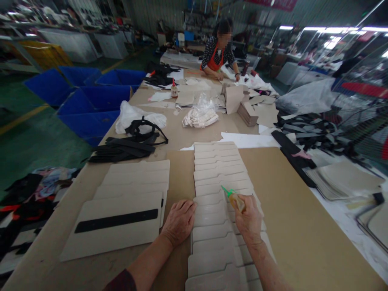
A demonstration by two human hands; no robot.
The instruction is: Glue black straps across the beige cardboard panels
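My right hand (250, 220) grips a small amber glue bottle (239, 202) with a green pointed nozzle. The nozzle tip is tilted to the left, over a long row of overlapping beige board pieces (214, 208). At the left edge of that row, my left hand (181, 218) lies palm down with its fingers extended and nothing visible in it; its fingertips touch the edge. To the left of this hand are more overlapping beige panels (121, 202), the front one bearing a black strip (117, 221).
Black straps (124, 148) and a clear plastic bag (201, 113) lie farther up the table. Another bottle (174, 89) with a red cap stands beyond. Blue bins (87, 107) are on the left floor. Across the table, a person in an orange apron (216, 60) bends over the work.
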